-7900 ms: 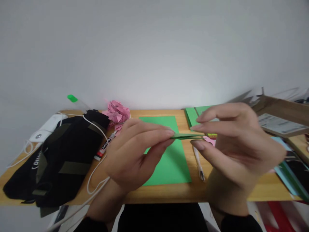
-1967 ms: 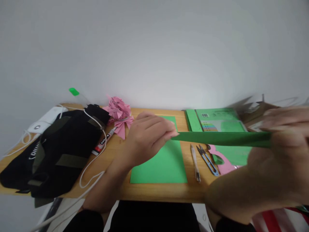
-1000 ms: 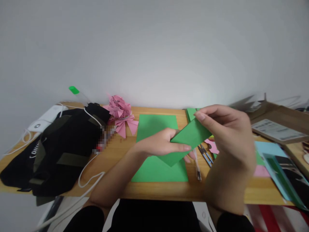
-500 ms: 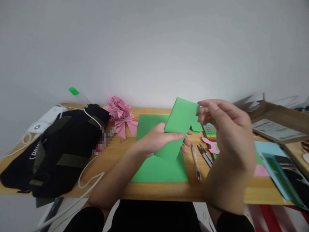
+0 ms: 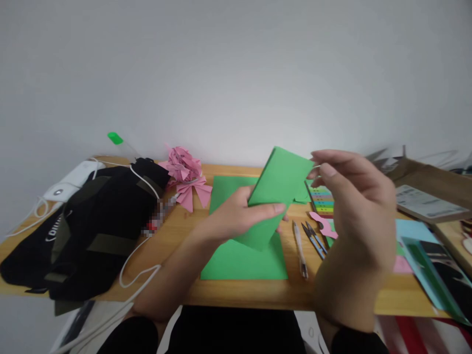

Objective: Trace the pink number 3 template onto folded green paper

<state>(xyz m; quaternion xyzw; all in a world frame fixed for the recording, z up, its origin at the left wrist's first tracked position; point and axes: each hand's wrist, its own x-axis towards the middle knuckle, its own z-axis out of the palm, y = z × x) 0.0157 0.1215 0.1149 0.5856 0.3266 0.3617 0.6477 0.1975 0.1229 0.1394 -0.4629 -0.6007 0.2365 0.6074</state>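
A folded green paper [image 5: 280, 184] is held up above the wooden desk [image 5: 239, 292], tilted with its top to the right. My left hand [image 5: 239, 216] is closed on its lower middle, thumb across the front. My right hand [image 5: 354, 196] pinches its upper right corner with fingertips. Beneath them a flat green sheet [image 5: 239, 260] lies on the desk.
Pink paper flower and bow [image 5: 186, 174] at the back. A black bag [image 5: 88, 221] with white cables [image 5: 140, 275] fills the left. Pen [image 5: 299, 248], small snips [image 5: 313, 240], pink cut-out [image 5: 320, 223] and a coloured paper pack [image 5: 322, 201] lie right of the sheet. Cardboard box [image 5: 427, 189] and blue sheets [image 5: 424, 246] far right.
The folded paper went from a thin strip stretched between both hands to a wider piece turned upright; my right hand shifted up to its top corner.
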